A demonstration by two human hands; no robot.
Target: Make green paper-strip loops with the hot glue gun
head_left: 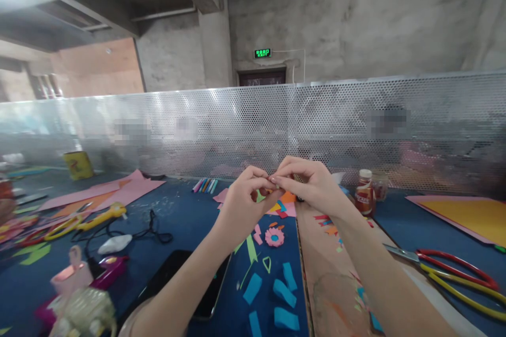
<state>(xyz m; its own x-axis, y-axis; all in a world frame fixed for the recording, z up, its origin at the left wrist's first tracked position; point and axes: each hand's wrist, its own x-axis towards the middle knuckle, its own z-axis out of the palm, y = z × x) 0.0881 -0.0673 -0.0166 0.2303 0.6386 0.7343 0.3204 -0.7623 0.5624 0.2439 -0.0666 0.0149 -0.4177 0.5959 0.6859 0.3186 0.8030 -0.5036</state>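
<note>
Over the blue table (pixel 179 213): left hand (pixel 248 189) and right hand (pixel 310 181), fingertips together.
Pinched between them, small reddish piece (pixel 271 179), mostly hidden, long axis indeterminable; nearer, pink paper flower (pixel 274 237) lies flat, facing up.

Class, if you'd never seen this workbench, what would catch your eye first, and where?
The left hand and right hand, fingertips close together at the centre of the view, would probably draw the eye first. Below them, a pink flower with a blue middle lies on the blue table, beyond some blue strips. High behind, a green exit sign stands out against the grey wall.
</note>
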